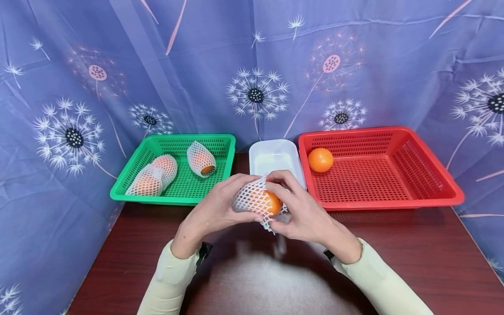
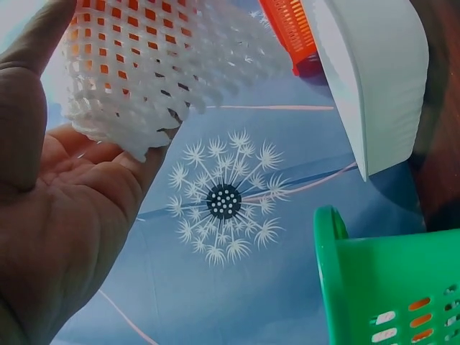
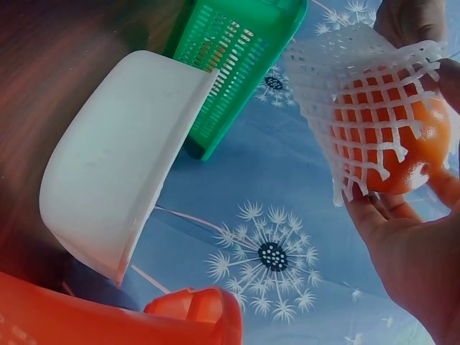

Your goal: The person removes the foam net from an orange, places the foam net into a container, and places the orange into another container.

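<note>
- Between the 2 hands, raised above the desk (image 1: 157, 245) and in front of the tub (image 1: 273, 159), is the held orange (image 1: 272, 203), partly inside a white net (image 1: 250, 199).
- The left hand (image 1: 220, 203) has its grip curled round the covered side; the right hand (image 1: 305, 214) has its grip at the open end, thumb and fingers about the net's edge and the bare part of the fruit.
- Judging by how things lie, this covering is well along but unfinished: mesh wraps much of the fruit, while 1 end shows bare peel and the strand tips hang ragged around it.
- Done, it seems: 3 netted fruits (image 1: 201, 159) in the green basket (image 1: 157, 200), 2 of them touching at its left and 1 apart at its right, a patch of orange peel showing at its near end.
- Left, by the same reading: the held orange, plus 1 loose orange (image 1: 320, 160), bare, in the red basket (image 1: 366, 175) near its left wall.
- The peel is smooth and glossy, the fruit round; the net looks like soft, springy foam in a diamond lattice, stretched over the fruit and slack past it.
- Both baskets are rectangular with flared, slotted walls and look like moulded plastic; the tub is white, smooth and round-cornered.
- Underneath, the desk is dark reddish-brown with wood-like grain and a soft sheen; behind hangs blue cloth (image 1: 204, 78), creased, printed with dandelions.
</note>
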